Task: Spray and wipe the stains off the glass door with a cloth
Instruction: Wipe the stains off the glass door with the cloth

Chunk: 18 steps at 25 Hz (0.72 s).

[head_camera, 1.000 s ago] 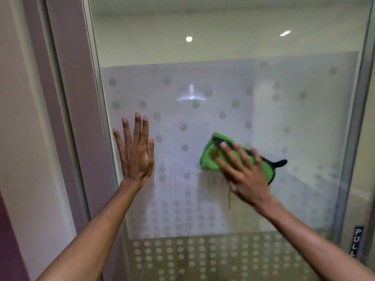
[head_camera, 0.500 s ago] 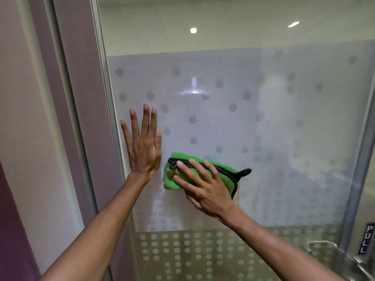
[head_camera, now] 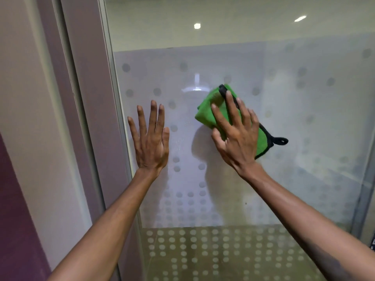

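We face a frosted glass door (head_camera: 304, 122) patterned with round dots, sparse near the top of the frosted band and dense lower down. Above the band the pane is clear, and two ceiling lights (head_camera: 197, 26) show there. A mauve door frame (head_camera: 85, 110) runs down the left edge of the glass, with a pale wall (head_camera: 30, 98) beyond it.

Our left hand (head_camera: 151, 142) lies flat on the glass just beside the frame, fingers straight and slightly spread, holding nothing. Our right hand (head_camera: 236, 138) presses a folded green microfibre cloth (head_camera: 215, 107) against the pane, fingers splayed across it. The cloth has black edging, and its black hanging loop (head_camera: 281, 141) sticks out to the right of the hand. The hand covers most of the cloth's middle, so we cannot tell how it is folded underneath.

Between the two hands the glass carries a fine mist of droplets (head_camera: 182, 130). A small dark speck (head_camera: 246, 203) sits lower on the pane, beside our right forearm.
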Available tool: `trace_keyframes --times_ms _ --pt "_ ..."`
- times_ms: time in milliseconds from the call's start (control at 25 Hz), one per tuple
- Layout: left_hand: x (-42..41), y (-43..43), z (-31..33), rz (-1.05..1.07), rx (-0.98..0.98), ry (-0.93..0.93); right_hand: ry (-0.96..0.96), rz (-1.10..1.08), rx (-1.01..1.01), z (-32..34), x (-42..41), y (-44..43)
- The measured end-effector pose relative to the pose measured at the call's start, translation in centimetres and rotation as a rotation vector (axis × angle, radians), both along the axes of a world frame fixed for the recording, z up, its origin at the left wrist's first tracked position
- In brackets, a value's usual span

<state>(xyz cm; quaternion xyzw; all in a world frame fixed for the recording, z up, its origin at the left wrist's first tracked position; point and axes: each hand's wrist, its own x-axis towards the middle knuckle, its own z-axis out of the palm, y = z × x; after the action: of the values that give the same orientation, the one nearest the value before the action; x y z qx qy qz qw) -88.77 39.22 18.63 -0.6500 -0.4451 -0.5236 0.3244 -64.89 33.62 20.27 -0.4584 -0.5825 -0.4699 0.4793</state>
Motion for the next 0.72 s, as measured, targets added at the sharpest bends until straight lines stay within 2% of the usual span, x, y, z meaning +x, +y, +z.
trace_keyframes --times_ms 120,240,360,480,560,720 --pt "-0.1 0.3 0.2 0.006 0.008 0.013 -0.161 0.009 0.016 -1.6 -3.9 1.4" --pt "-0.2 0.5 0.0 0.009 0.023 0.016 -0.284 0.06 -0.078 -10.8 -5.2 1.3" --pt "-0.4 1.0 -0.1 0.008 0.039 0.029 -0.474 0.07 -0.178 -19.6 -3.2 0.7" --pt "-0.4 1.0 0.0 0.025 0.045 0.021 -0.579 0.019 -0.211 -22.0 2.1 -0.3" --pt "-0.2 0.8 -0.1 0.028 0.04 0.014 -0.479 -0.044 -0.164 -20.7 6.7 -1.6" --pt "0.1 0.2 0.1 0.06 0.044 -0.002 -0.05 -0.165 -0.018 -11.5 14.7 -3.0"
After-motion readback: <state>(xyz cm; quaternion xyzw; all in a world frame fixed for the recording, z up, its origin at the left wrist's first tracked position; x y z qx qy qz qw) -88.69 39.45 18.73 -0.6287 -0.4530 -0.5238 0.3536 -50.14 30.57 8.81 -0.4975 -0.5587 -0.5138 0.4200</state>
